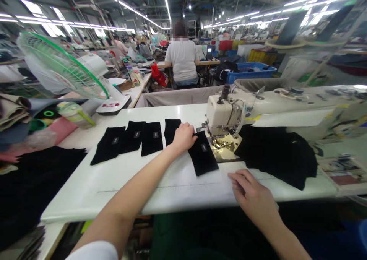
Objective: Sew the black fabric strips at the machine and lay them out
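1. Black panel [203, 155], just left of the sewing machine [223, 116], is pinched by the left hand [184, 138]; neighbouring patch [171, 129] could get dragged, being right under the knuckles.
2. Right hand's [255, 195] bunched narrow, seemingly empty, so the unheld near end might get skewed.

A green-rimmed fan [64, 67] stands at the left; beyond, a seated person [182, 61] in white is near a blue bin [251, 73].
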`<state>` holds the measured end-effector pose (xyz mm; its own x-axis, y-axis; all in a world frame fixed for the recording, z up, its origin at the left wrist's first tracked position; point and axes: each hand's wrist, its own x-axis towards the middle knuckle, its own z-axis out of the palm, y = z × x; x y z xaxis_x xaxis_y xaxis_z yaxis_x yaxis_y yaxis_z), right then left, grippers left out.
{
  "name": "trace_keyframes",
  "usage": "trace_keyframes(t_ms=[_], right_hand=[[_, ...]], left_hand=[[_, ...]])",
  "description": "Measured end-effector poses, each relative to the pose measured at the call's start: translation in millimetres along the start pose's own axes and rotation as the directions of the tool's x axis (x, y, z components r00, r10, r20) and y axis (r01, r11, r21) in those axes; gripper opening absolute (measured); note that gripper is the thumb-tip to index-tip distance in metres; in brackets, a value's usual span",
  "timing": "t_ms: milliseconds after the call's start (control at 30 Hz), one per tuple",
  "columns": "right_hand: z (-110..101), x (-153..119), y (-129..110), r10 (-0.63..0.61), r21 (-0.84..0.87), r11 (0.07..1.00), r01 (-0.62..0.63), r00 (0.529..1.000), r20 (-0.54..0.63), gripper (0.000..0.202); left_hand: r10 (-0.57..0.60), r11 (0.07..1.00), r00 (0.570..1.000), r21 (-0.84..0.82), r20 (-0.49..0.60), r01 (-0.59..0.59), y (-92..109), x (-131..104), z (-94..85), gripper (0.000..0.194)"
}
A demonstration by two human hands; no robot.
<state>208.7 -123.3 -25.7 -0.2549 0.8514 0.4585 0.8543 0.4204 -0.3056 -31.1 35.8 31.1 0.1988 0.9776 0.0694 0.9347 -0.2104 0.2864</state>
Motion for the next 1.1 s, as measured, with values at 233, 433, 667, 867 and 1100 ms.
trace_keyframes(t_ms=[233,433,667,867,1100], right_hand=[[20.5,48.2,-20.5,0.063,0.296,0.955,-0.02,0.989,-0.137,0.019],[53.4,115.8,-81.7,-0.17,0.132,0.982,0.137,0.94,0.297,0.032],[88.7,157.6,-106.2,-0.199,0.129,0.978,0.166,0.928,0.315,0.018],[28.6,127.6,-92.9,-0.019,0.258,0.966,0.004,0.998,0.055,0.028],[-75.5,23.4,-20.2,0.664,0.672,0.584,-0.455,0.744,-0.073,0.027]], left_hand=[[0.056,0.717,0.998,-0.697,0.039,-0.013,-10.8,-96.5,-50.0,0.03],[0.146,0.685,0.894,-0.695,0.423,0.218,-17.6,-172.6,-97.1,0.022],[0.127,0.742,0.835,-0.61,0.535,0.278,-11.7,-195.7,-104.9,0.025],[0.205,0.698,0.849,-0.681,0.487,0.222,-13.9,-192.2,-97.5,0.025],[-0.044,0.707,0.971,-0.68,0.234,0.196,-52.2,-119.7,-111.2,0.039]])
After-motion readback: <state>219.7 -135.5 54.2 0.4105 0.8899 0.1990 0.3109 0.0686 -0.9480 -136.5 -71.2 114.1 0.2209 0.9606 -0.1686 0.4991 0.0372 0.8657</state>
